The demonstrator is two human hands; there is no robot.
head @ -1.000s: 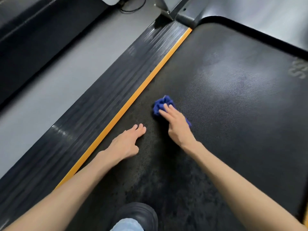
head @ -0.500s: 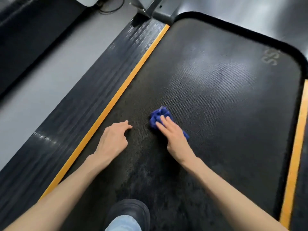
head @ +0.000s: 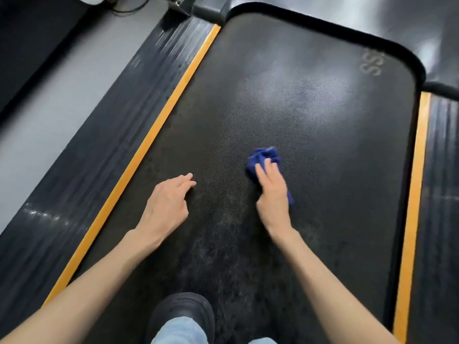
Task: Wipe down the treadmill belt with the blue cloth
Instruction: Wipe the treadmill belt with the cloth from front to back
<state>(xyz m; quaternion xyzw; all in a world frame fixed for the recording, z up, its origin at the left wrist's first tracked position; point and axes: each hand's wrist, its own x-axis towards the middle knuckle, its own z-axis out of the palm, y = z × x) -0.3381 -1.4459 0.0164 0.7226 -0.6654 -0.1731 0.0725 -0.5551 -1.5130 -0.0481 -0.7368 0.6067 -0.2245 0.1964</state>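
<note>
I saw the right hand (head: 272,192) lying on the bunched blue cloth (head: 264,156), fingers straight and close together, pressing it onto the treadmill belt (head: 310,120) about midway along, slightly toward the right edge. The left hand (head: 166,202) held nothing. Its fingers were loosely bent with the tips down at the belt, but I could not tell whether they touched it. Pale lettering (head: 371,63) near the belt's far right corner read roughly as "SS"; anything more was too blurred for me. An orange strip (head: 159,125) ran along each long edge, with a ribbed black side rail (head: 99,135) beyond the left one. A dark shoe (head: 183,311) stood on the near belt.
</note>
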